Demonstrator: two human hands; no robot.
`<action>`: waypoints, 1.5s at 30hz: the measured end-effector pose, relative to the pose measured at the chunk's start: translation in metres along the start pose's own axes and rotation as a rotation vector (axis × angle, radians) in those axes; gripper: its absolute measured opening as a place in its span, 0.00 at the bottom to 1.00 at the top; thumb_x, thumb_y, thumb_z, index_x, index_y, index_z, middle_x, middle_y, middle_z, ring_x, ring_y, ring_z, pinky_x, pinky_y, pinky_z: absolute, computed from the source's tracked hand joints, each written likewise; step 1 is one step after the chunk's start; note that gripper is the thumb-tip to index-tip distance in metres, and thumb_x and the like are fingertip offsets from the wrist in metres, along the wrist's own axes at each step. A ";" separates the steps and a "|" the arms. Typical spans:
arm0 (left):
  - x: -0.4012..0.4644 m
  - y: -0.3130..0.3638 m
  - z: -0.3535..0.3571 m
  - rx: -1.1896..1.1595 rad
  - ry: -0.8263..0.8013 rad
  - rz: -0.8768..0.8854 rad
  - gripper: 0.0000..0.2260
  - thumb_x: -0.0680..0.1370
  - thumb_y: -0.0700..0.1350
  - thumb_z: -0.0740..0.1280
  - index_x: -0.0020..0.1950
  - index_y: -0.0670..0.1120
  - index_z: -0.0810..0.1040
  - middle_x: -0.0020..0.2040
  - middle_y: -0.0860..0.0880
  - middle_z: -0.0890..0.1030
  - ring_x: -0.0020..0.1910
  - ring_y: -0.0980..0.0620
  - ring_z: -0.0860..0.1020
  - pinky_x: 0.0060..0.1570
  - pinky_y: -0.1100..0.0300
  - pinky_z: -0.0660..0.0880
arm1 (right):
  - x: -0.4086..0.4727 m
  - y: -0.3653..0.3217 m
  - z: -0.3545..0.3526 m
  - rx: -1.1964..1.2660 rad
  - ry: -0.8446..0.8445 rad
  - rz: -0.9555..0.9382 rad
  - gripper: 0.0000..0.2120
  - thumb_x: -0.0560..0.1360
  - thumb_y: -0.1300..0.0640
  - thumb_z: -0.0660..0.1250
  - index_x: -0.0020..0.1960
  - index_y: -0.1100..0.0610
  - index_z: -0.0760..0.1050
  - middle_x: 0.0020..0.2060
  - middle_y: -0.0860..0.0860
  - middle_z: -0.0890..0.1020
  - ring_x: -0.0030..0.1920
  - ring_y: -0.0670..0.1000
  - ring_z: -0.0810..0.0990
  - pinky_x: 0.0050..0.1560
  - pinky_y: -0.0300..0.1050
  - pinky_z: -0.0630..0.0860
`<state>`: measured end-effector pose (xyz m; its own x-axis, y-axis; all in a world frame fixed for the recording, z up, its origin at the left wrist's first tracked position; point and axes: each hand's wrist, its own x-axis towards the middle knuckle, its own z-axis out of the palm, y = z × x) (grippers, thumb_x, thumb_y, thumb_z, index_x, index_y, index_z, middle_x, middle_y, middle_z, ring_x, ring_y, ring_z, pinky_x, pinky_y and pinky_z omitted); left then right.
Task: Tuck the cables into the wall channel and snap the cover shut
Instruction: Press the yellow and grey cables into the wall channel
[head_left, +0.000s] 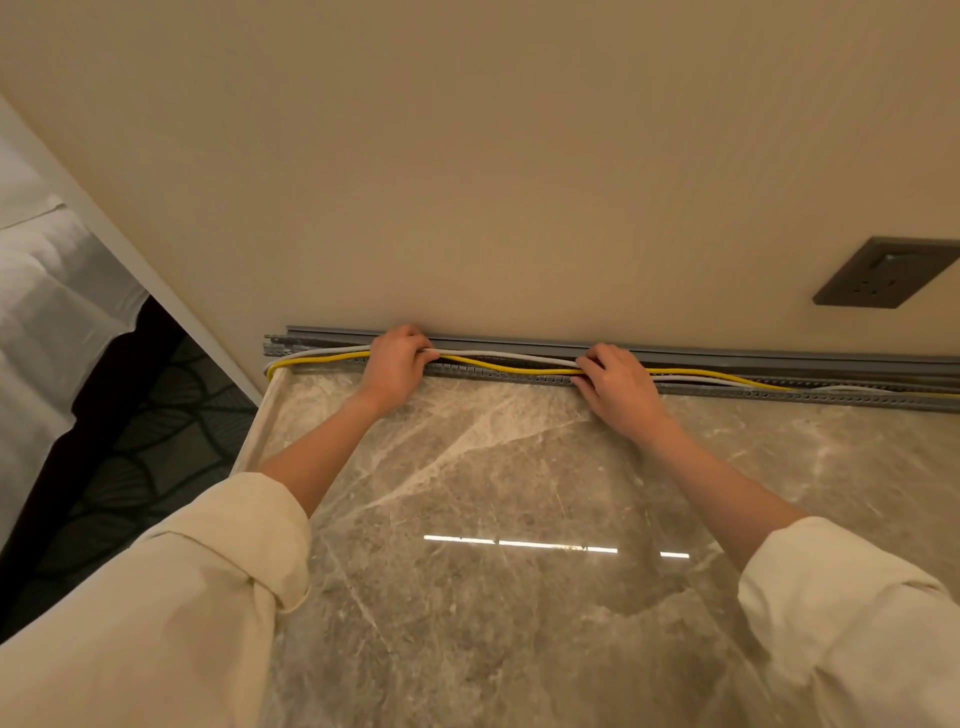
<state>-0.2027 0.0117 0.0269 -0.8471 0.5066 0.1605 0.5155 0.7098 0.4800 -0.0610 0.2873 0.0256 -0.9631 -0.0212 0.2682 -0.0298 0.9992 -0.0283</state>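
Fingers of the left hand (393, 360) and the right hand (615, 379) are curling narrowly over the gray cable (498, 355) and yellow cable (511, 370), pressing them down at mid-frame. Tucking looks underway; next, the bowed stretch between the hands likely needs seating. Both cables are riding partly above the slotted gray channel (779, 396) along the wall's foot, its cover (727, 355) standing open behind.

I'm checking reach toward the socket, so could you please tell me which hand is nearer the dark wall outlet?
Right. The right hand grips the cables below and left of the wall outlet; the left hand holds them much farther left.
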 end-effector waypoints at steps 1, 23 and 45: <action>-0.001 -0.001 0.001 -0.010 0.007 0.002 0.09 0.77 0.43 0.65 0.47 0.38 0.82 0.47 0.40 0.81 0.46 0.41 0.78 0.49 0.49 0.75 | 0.000 0.000 0.000 -0.004 0.012 -0.007 0.08 0.73 0.60 0.71 0.47 0.65 0.80 0.41 0.60 0.81 0.41 0.60 0.79 0.42 0.52 0.78; 0.002 -0.003 0.006 -0.092 -0.011 -0.053 0.01 0.72 0.38 0.70 0.41 0.41 0.79 0.46 0.42 0.79 0.46 0.46 0.77 0.47 0.57 0.72 | -0.002 -0.009 0.013 0.145 -0.064 0.240 0.13 0.78 0.63 0.60 0.62 0.62 0.74 0.51 0.58 0.74 0.52 0.55 0.71 0.48 0.45 0.69; -0.036 0.026 0.034 0.225 0.151 -0.015 0.11 0.78 0.41 0.61 0.52 0.36 0.80 0.53 0.38 0.79 0.57 0.40 0.73 0.57 0.50 0.73 | -0.039 -0.003 0.016 0.123 -0.104 0.134 0.26 0.72 0.67 0.62 0.70 0.64 0.64 0.63 0.62 0.72 0.63 0.61 0.71 0.63 0.54 0.71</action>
<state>-0.1544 0.0283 0.0044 -0.8557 0.4285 0.2901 0.5044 0.8160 0.2823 -0.0274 0.2846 -0.0006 -0.9828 0.1017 0.1539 0.0740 0.9815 -0.1764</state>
